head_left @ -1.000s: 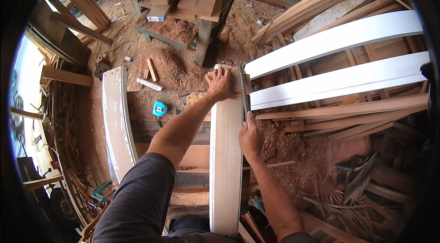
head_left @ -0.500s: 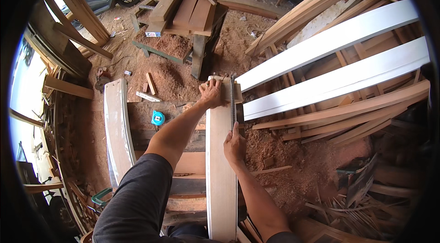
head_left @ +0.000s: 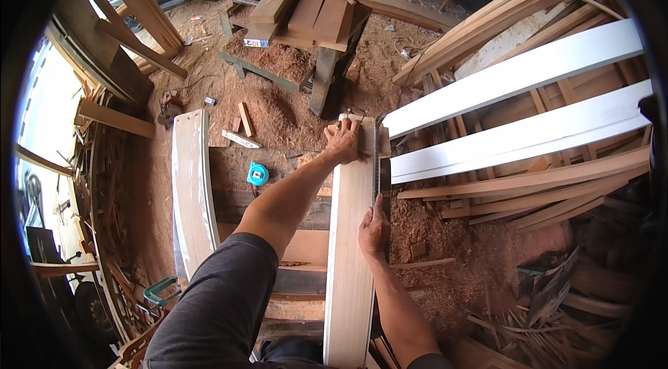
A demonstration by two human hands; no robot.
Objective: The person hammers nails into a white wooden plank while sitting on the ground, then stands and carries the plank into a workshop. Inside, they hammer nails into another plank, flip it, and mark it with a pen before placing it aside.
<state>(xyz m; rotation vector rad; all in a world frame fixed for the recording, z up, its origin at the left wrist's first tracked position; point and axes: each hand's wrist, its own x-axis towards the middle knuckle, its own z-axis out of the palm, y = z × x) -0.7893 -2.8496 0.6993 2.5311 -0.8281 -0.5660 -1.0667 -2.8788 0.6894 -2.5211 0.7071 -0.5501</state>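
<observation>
**Q:** At the far end of the pale plank (head_left: pixel 350 244), what are my hands doing?

**A:** My left hand (head_left: pixel 343 139) lies flat on the plank's far end, fingers spread and pressing down, closed on nothing. My right hand (head_left: pixel 374 230) sits at the plank's right edge, nearer to me, with the fingers together against a long dark metal rule (head_left: pixel 376 160) that runs along that edge. Whether they pinch the rule or only steady it, I cannot tell. The plank runs from near me to far, resting across brown cross-boards (head_left: pixel 306 247).

**Q:** How should this step be done well?

**A:** I judge it to be a marking or checking step. The far hand should keep the plank from sliding, and the rule should lie tight against the edge along its whole length, with no sawdust under it.

**Q:** What else lies about?

**A:** A second curved pale board (head_left: pixel 191 195) lies to the left, a blue tape measure (head_left: pixel 257 174) between the two, and two white boards (head_left: pixel 515 76) lie to the right. Sawdust (head_left: pixel 278 111) covers the floor beyond.

**Q:** What is hard to make out?

**A:** The plank's near end is cut off at the lower edge. The rule's near tip is hidden behind my right hand, and its markings are too small to see. My left sleeve (head_left: pixel 216 306) covers the near cross-boards.
</observation>
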